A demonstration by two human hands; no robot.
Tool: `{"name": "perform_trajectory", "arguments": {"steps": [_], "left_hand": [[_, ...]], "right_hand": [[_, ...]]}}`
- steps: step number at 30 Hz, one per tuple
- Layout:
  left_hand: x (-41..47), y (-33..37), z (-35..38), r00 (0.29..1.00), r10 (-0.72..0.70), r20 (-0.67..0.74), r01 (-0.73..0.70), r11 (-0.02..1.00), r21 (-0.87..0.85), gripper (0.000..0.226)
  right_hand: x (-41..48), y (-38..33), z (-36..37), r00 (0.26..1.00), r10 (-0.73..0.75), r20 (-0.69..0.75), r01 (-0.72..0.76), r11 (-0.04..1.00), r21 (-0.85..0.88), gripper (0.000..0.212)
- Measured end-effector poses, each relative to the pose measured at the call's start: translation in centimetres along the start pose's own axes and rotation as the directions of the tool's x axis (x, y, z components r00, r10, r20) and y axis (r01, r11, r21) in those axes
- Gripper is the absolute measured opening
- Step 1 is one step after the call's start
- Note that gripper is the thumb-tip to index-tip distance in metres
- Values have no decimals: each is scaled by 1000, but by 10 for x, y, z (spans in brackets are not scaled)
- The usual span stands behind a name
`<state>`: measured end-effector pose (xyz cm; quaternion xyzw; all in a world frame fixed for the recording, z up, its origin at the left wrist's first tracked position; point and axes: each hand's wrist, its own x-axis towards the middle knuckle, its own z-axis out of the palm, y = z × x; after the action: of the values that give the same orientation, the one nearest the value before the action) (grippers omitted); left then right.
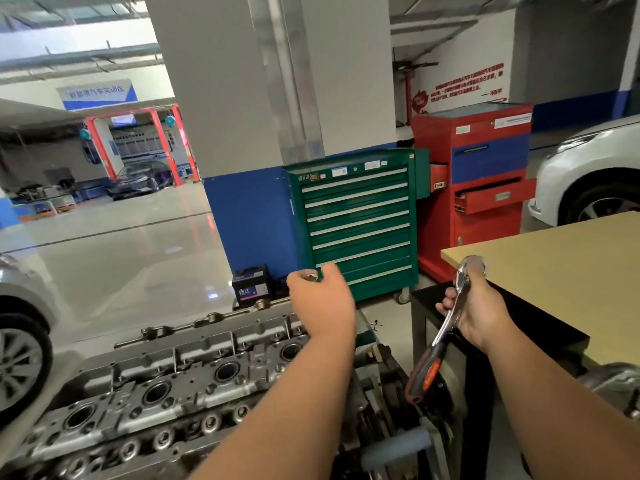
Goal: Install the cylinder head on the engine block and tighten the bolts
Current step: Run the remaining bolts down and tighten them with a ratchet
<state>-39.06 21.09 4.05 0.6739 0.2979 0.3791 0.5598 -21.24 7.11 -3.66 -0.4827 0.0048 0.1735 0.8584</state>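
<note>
Two bare hands are raised above the work. The left hand (322, 297), near the middle of the view, is curled, and its fingertips pinch a small metal piece (310, 277), perhaps a socket or a bolt; it is too small to tell. The right hand (479, 306), at about 3 o'clock from the left one and well apart from it, is clenched round the shaft of a ratchet wrench (446, 327). The wrench's round head points up towards 12 o'clock above the thumb, and its orange and black handle hangs down towards 7 o'clock below the palm.

The cylinder head (166, 382) lies at about 8 o'clock from the left hand, filling the lower left of the view. Its top face is up and shows a row of round wells. Neither hand touches it; the left forearm crosses above its near right end.

A tan tabletop (561, 271) stands at 3 o'clock, just behind the right hand. At 12 o'clock from the hands a green tool cabinet (358, 220) stands against a blue and grey pillar (252, 213), with a red tool cabinet (481, 188) just beside it on the right, two of its drawers pulled out. A black car battery (251, 285) sits on the floor at the pillar's foot. A white car (588, 168) shows at 2 o'clock and a car wheel (17, 362) at 9 o'clock.
</note>
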Motion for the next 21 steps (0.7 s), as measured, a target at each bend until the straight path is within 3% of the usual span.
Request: {"name": "perform_trajectory", "arguments": {"steps": [1, 2, 3, 4, 5, 6, 7, 9, 11, 13, 15, 16, 17, 18, 19, 21], "left_hand": [[-7, -4, 4, 996, 50, -67, -53, 998, -32, 18], [1, -7, -2, 999, 36, -33, -35, 999, 33, 18], [10, -4, -6, 999, -12, 40, 8, 995, 100, 22], [23, 0, -17, 974, -90, 207, 71, 992, 100, 29], [32, 4, -25, 909, -173, 379, 160, 985, 65, 34], [39, 4, -29, 887, -196, 419, 179, 981, 79, 35], [36, 1, -26, 901, -199, 386, 184, 980, 76, 34], [13, -5, -5, 999, -20, 45, 16, 996, 93, 18], [-2, -9, 7, 991, 41, -131, -43, 999, -10, 16], [14, -5, -7, 996, -59, 67, 57, 998, 40, 19], [33, 6, -28, 879, -214, 426, 224, 974, 27, 32], [38, 8, -32, 843, -219, 490, 202, 975, 89, 31], [36, 1, -28, 887, -233, 398, 241, 970, 29, 23], [27, -2, -18, 954, -167, 251, 155, 986, 66, 12], [14, -3, -9, 987, -77, 140, 72, 997, 40, 19], [-2, -8, 3, 998, -45, -47, 42, 997, -67, 35]], "right_hand": [[0, 1, -1, 1000, 1, -5, -1, 1000, -9, 43], [0, 1, 0, 1000, 0, 1, 0, 1000, -12, 44], [0, 1, 0, 1000, -1, 1, 2, 1000, -16, 43], [1, 1, 0, 1000, -1, -2, 1, 1000, -18, 41], [1, 2, 0, 1000, 0, -11, 0, 1000, -18, 40], [2, 3, -1, 1000, 1, -14, -1, 1000, -18, 39], [2, 3, -2, 1000, -3, -1, 3, 1000, -17, 38], [4, 1, 0, 1000, -20, 2, 20, 1000, -10, 38], [4, 3, -1, 1000, -24, -9, 24, 1000, -18, 39], [4, 4, -3, 999, -34, -2, 34, 999, -14, 39], [5, 6, -5, 1000, -20, -12, 20, 1000, -13, 39], [6, 7, -6, 1000, -11, -3, 11, 1000, -11, 39], [8, 6, -6, 1000, -9, 15, 9, 1000, -9, 39], [10, 5, -5, 1000, -15, 23, 16, 1000, -10, 39], [11, 3, -4, 1000, -14, 22, 14, 1000, -6, 39], [10, 3, -4, 1000, -7, 9, 7, 1000, -10, 39]]}}
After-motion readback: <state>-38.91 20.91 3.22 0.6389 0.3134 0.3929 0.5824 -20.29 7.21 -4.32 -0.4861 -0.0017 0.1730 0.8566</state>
